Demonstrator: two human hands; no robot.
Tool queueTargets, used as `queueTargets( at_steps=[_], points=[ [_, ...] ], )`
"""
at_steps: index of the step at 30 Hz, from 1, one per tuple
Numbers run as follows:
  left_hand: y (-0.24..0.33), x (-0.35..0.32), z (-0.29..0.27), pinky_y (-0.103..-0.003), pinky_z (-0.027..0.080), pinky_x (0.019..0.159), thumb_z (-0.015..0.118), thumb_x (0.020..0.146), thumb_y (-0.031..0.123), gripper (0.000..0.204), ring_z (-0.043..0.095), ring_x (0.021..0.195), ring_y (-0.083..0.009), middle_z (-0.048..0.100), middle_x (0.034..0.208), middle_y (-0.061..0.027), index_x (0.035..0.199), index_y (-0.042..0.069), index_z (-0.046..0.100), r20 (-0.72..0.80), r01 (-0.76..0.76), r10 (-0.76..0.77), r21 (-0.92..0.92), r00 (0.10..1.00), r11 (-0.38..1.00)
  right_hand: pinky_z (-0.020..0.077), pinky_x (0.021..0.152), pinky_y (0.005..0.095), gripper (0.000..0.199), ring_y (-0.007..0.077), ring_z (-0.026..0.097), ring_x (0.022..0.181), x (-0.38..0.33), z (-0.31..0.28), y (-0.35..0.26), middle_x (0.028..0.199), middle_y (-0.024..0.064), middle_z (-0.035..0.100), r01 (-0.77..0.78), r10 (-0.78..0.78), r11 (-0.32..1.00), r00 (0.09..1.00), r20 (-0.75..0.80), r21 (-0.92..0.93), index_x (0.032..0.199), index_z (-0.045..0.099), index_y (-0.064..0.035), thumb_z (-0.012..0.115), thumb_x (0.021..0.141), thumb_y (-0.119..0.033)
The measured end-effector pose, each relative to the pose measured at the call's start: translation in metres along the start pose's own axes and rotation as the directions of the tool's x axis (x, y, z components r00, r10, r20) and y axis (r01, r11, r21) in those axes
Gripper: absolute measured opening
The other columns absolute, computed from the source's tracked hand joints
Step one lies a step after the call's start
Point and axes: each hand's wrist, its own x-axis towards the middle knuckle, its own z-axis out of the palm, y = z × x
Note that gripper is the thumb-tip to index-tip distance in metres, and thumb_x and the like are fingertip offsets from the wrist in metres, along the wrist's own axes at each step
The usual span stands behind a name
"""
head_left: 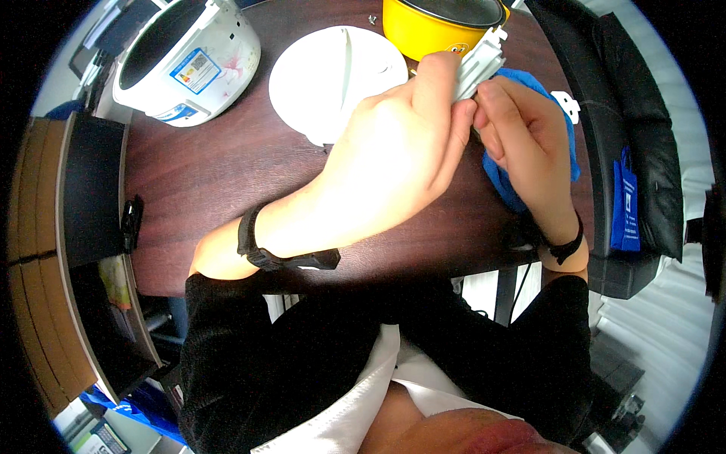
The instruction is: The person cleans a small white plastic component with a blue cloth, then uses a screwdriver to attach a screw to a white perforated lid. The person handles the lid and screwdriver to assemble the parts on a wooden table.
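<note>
My left hand is closed around a white ridged plastic part, held up over the far right of the table. Close beside it, my right hand has its fingers curled in a pinch at the part's lower end. What lies between those fingertips is hidden. A round white lid rests on the table behind my left wrist. Just beyond the hands stands a yellow pot with a dark inside. Under and beside my right hand is a bunched blue cloth.
A white rice cooker body with a flower print stands tilted at the far left. Small metal screws lie near the yellow pot. A black sofa with a blue bag borders the table's right; an open shelf its left.
</note>
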Motion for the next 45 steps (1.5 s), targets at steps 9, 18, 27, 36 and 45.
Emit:
queueTargets(
  at_steps=[9, 18, 27, 36, 45],
  points=[
    [-0.004, 0.005, -0.003, -0.039, 0.050, 0.062, 0.055, 0.093, 0.010, 0.026, 0.066, 0.068, -0.0350, 0.063, 0.076, -0.0201, 0.116, -0.001, 0.050, 0.004, 0.008, -0.008, 0.004, 1.000, 1.000, 0.0463, 0.053, 0.0388, 0.015, 0.0312, 0.063, 0.064, 0.008, -0.007, -0.003, 0.076, 0.0126, 0.062, 0.410, -0.501, 0.644, 0.864, 0.048, -0.646, 0.090, 0.059, -0.0076, 0.062, 0.089, -0.022],
    [0.000, 0.000, 0.002, -0.042, 0.051, 0.057, 0.057, 0.092, 0.011, 0.032, 0.065, 0.064, -0.0384, 0.063, 0.071, -0.0208, 0.121, 0.000, 0.045, -0.009, -0.021, 0.022, 0.069, 1.000, 0.997, 0.0453, 0.053, 0.0375, 0.014, 0.0323, 0.060, 0.061, 0.006, 0.004, 0.001, 0.070, 0.0135, 0.061, 0.380, -0.482, 0.728, 0.875, -0.032, -0.570, 0.087, 0.058, -0.0058, 0.058, 0.092, -0.019],
    [0.005, -0.005, 0.004, -0.043, 0.051, 0.055, 0.057, 0.092, 0.010, 0.034, 0.065, 0.064, -0.0408, 0.062, 0.070, -0.0228, 0.121, -0.001, 0.043, -0.042, -0.023, 0.028, 0.101, 0.999, 0.995, 0.0406, 0.051, 0.0302, 0.021, 0.0186, 0.057, 0.054, -0.002, -0.007, -0.004, 0.060, 0.0096, 0.056, -0.136, 0.122, 0.980, 0.987, 0.100, 0.146, 0.084, 0.061, -0.0035, 0.056, 0.095, -0.021],
    [-0.001, -0.002, -0.001, -0.042, 0.050, 0.059, 0.056, 0.092, 0.010, 0.033, 0.065, 0.067, -0.0398, 0.062, 0.074, -0.0235, 0.122, -0.001, 0.044, 0.013, -0.003, 0.003, 0.013, 1.000, 1.000, 0.0466, 0.056, 0.0399, 0.015, 0.0318, 0.063, 0.068, 0.006, -0.003, 0.000, 0.075, 0.0120, 0.061, 0.389, -0.488, 0.632, 0.872, 0.046, -0.670, 0.089, 0.059, -0.0080, 0.061, 0.090, -0.023],
    [0.003, -0.002, -0.001, -0.047, 0.051, 0.059, 0.058, 0.090, 0.012, 0.044, 0.064, 0.070, -0.0456, 0.062, 0.077, -0.0286, 0.128, -0.003, 0.040, 0.035, -0.017, 0.013, 0.128, 0.999, 0.992, 0.0466, 0.056, 0.0394, 0.015, 0.0327, 0.062, 0.068, 0.014, 0.002, 0.017, 0.078, 0.0136, 0.062, 0.460, -0.577, 0.640, 0.816, 0.010, -0.616, 0.091, 0.059, -0.0065, 0.058, 0.092, -0.021]
  ],
)
